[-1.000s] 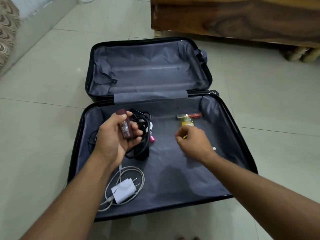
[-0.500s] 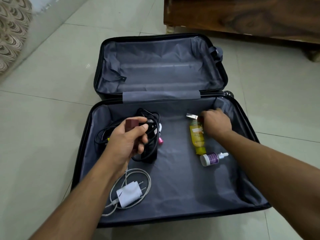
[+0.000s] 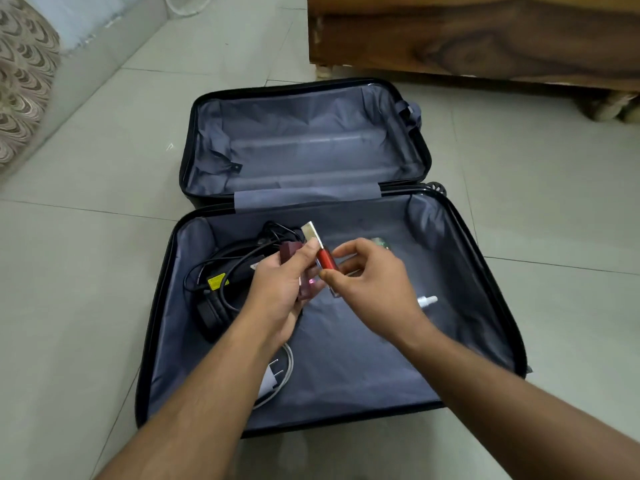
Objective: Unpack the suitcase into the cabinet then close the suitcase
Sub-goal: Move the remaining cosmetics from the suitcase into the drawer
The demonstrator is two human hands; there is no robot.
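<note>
suitcase point(image 3: 485, 289) open flat on floor | left hand point(image 3: 277, 289) grips maroon tube point(image 3: 291, 252) | right hand point(image 3: 374, 282) pinches red tube point(image 3: 325, 259) | right half of lining bare

right hand point(image 3: 372, 284): off the suitcase's upper right corner, now mid-frame pinching red tube point(image 3: 325, 258) | red tube: lifted, touching left hand point(image 3: 280, 289) | left hand: maroon tube point(image 3: 290, 251) now upright

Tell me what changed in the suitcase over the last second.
The right hand went to the far right corner, picked up the red tube and brought it left to the left hand, whose grip on the maroon tube is unchanged. The black cables and white charger stayed put.
</note>
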